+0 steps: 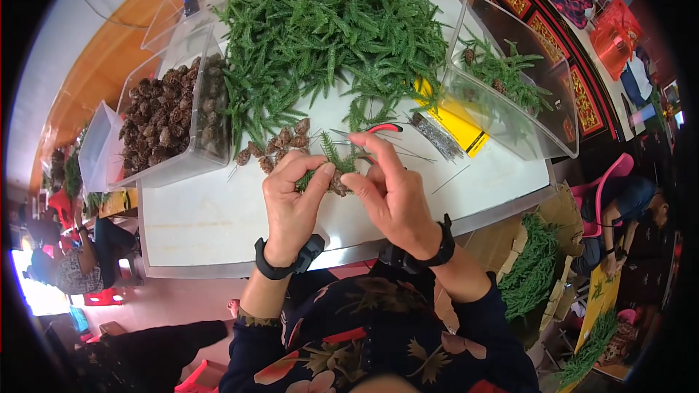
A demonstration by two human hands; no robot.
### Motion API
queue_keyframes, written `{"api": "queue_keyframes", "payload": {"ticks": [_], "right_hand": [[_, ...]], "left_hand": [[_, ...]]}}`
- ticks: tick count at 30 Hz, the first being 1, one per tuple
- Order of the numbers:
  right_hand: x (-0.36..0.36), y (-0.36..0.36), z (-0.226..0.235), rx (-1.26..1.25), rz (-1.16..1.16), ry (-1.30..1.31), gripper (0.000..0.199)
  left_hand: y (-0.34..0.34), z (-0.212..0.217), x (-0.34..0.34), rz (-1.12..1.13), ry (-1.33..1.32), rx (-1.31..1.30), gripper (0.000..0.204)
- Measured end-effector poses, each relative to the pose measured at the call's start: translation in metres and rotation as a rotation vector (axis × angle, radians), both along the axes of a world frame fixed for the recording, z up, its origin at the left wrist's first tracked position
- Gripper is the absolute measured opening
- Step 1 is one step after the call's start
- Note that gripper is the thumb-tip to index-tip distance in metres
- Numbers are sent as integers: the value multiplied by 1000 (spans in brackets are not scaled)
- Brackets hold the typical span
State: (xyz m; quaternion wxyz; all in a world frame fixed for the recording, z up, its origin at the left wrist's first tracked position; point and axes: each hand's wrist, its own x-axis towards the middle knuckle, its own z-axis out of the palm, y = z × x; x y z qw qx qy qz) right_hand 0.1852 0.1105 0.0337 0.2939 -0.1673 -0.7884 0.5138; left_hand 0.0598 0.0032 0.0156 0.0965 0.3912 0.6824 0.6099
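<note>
Over the table's front half, my left hand [290, 193] pinches a small green artificial fir sprig [330, 150] with a brown pine cone [337, 183] at its base. My right hand [397, 204] meets it from the right: its thumb is at the cone, its index finger stretches up beside the sprig, and its other fingers are partly hidden. Just behind my hands lie red-and-black handled pliers or cutters [384, 128], partly covered. Several loose pine cones [277, 147] rest behind my left hand. A bundle of thin wires [435, 137] lies beyond my right hand.
A big heap of green fir sprigs [328, 25] covers the table's far side. A clear bin of pine cones [156, 120] stands left; another clear bin [510, 80] holds finished-looking sprigs at right. A yellow packet [460, 127] lies beside it. A cardboard box of greenery [535, 266] sits below right.
</note>
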Motion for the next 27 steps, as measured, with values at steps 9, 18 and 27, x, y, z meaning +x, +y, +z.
{"api": "queue_keyframes", "payload": {"ticks": [9, 18, 27], "right_hand": [[-7, 9, -18, 167, 59, 244, 19], [8, 33, 4, 182, 105, 134, 18], [-10, 38, 11, 213, 350, 48, 13]], "left_hand": [[-6, -4, 6, -74, -12, 3, 7], [-23, 2, 1, -127, 111, -46, 6], [-26, 14, 5, -194, 137, -93, 7]]}}
